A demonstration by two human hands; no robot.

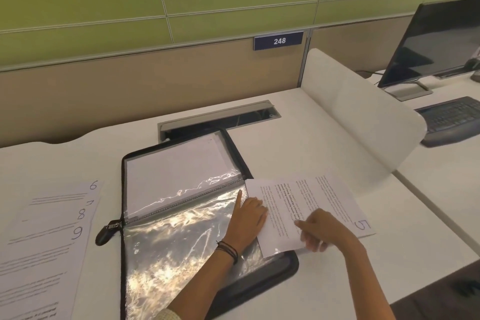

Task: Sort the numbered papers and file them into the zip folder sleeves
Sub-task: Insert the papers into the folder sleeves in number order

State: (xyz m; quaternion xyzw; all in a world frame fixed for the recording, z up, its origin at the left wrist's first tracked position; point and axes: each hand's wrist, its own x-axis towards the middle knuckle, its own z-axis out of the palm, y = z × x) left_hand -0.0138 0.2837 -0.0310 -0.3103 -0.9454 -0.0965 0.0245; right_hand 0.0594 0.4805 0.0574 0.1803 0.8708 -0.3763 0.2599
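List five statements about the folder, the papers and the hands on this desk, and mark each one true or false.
1. The right hand pinches the paper marked 5. True.
2. The zip folder is zipped shut. False: it lies open, with its clear sleeves showing.
3. The sheets left of the folder show 6, 7, 8 and 9. True.
4. The monitor on the next desk is lit. False: its screen is dark.
5. The bracelets are by the right hand. False: they circle the wrist of the left hand.
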